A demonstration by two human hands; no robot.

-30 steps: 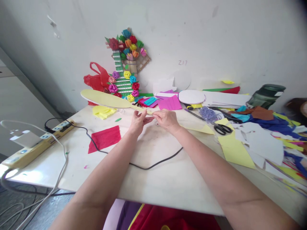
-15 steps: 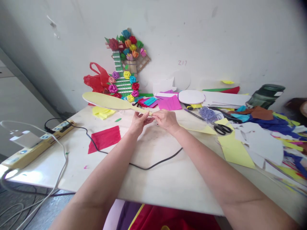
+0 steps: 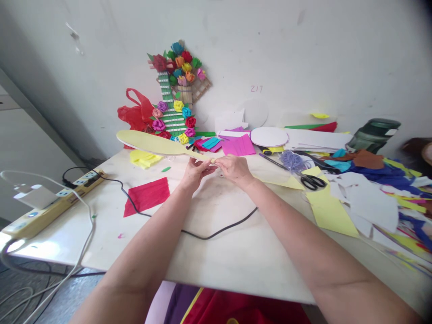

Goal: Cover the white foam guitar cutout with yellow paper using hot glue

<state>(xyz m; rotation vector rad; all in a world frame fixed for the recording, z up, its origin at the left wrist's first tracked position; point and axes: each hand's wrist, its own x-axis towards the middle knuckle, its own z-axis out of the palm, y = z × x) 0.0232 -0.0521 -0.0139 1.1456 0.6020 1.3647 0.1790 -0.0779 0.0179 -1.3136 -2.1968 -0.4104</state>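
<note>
A pale yellow fan-shaped piece (image 3: 151, 142) with a white edge is held above the table, its oval end to the left and its narrow handle to the right. My left hand (image 3: 198, 173) pinches the handle from below and the left. Close beside it, my right hand (image 3: 234, 168) has its fingers closed on the handle's end. The fingertips of both hands nearly touch and hide the tip of the handle. Under the oval part lies crumpled yellow paper (image 3: 145, 159). A red paper sheet (image 3: 147, 196) rests left of my left forearm.
A black cable (image 3: 209, 237) crosses the table beneath my forearms. At left sits a power strip (image 3: 50, 208). Black scissors (image 3: 313, 181), yellow paper (image 3: 330, 211) and white scraps (image 3: 374, 198) lie at right. Paper flowers (image 3: 178, 105) and a red bag (image 3: 137, 110) stand behind.
</note>
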